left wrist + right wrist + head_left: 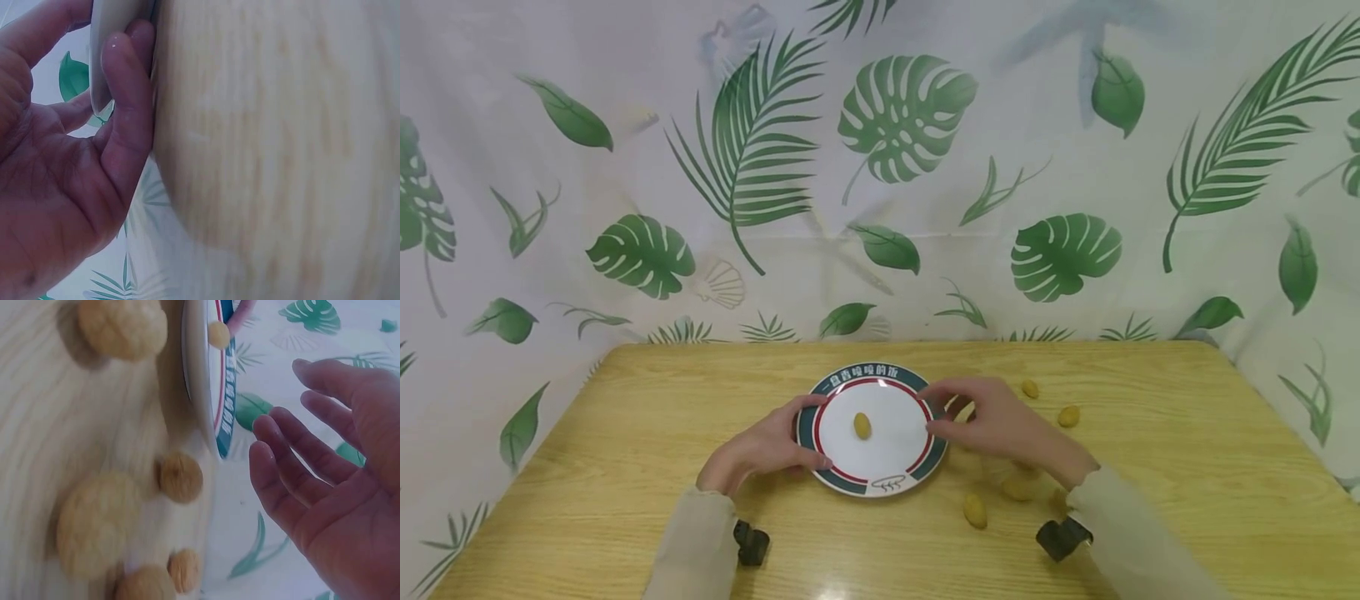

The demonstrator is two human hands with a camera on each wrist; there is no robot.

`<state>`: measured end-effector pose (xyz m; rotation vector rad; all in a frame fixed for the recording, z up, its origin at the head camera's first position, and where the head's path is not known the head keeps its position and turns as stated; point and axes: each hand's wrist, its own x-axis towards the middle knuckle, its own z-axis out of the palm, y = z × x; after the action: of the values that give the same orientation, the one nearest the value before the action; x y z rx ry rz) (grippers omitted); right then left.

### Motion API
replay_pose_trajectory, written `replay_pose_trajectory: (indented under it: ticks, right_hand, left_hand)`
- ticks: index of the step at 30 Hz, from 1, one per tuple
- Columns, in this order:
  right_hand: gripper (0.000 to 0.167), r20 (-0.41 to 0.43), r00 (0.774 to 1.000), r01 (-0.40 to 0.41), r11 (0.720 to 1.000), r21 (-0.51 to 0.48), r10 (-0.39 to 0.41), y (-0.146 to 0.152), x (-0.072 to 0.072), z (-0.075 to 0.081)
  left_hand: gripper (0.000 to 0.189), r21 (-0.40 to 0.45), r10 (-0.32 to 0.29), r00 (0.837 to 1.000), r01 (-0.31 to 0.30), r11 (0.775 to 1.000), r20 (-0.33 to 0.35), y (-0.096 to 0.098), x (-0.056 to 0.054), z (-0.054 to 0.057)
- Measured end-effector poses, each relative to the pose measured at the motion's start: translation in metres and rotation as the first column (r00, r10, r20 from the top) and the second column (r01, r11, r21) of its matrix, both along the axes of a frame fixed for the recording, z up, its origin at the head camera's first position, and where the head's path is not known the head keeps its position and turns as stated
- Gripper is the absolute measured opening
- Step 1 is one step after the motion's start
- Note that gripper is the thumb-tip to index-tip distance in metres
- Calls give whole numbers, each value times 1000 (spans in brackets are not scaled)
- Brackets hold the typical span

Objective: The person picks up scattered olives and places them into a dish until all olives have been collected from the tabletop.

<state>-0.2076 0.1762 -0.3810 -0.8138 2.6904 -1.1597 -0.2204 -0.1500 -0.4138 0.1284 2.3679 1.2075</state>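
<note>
A white plate with a dark green rim band, red ring and lettering lies at the middle of the table. One yellow-brown walnut sits on it, left of centre. My left hand grips the plate's left rim, thumb over the edge; in the left wrist view, fingers of it reach under the plate. Just over the right rim is my right hand, fingers parted and loosely bent. The right wrist view shows nothing held in that hand. Another walnut lies in front of it.
More walnuts lie on the wooden table right of the plate, such as one walnut beyond my right wrist. Part of the group is hidden under the right forearm. A leaf-patterned cloth hangs behind the table.
</note>
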Motion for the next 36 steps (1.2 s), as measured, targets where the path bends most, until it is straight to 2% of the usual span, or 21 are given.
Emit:
replay_pose_trajectory:
  ticks: [8, 16, 27, 31, 36]
  right_hand:
    - [35, -73, 996, 56, 998, 4, -55, 29, 6, 9]
    - [33, -101, 991, 84, 996, 7, -83, 54, 16, 11]
    - [31, -102, 992, 73, 997, -37, -77, 87, 33, 4]
    - [32, -85, 994, 63, 995, -74, -69, 101, 39, -3]
    - [31, -52, 997, 61, 996, -72, -64, 115, 45, -10]
  left_hand:
    - [93, 11, 9, 1000, -9, 1000, 16, -1, 1, 0]
    - [93, 8, 12, 1000, -12, 1000, 15, 0, 1, 0]
    - [94, 6, 11, 1000, -11, 1000, 11, 0, 1, 0]
    - [95, 1, 11, 1000, -11, 1000, 6, 0, 1, 0]
    - [94, 4, 6, 1000, -6, 1000, -3, 0, 1, -1]
